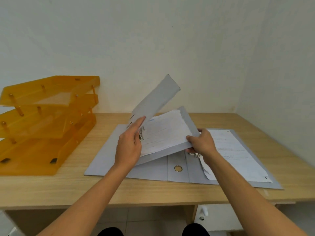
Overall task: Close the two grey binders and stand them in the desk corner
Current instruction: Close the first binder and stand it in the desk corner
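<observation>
One grey binder (177,174) lies open and flat on the wooden desk (153,191), with white sheets (237,150) on its right half and a metal ring hole in its spine. Above it I hold a second grey binder (156,97), half open and tilted, with a stack of paper (163,132) inside. My left hand (129,147) grips its raised front cover near the spine. My right hand (202,142) holds the near right corner of its back cover and paper. Its clip mechanism is partly hidden by my left hand.
An orange three-tier letter tray (46,123) takes up the desk's left side. White walls meet at the far right corner (238,113) behind the binders. The desk's front edge runs just below my forearms, with tiled floor beneath.
</observation>
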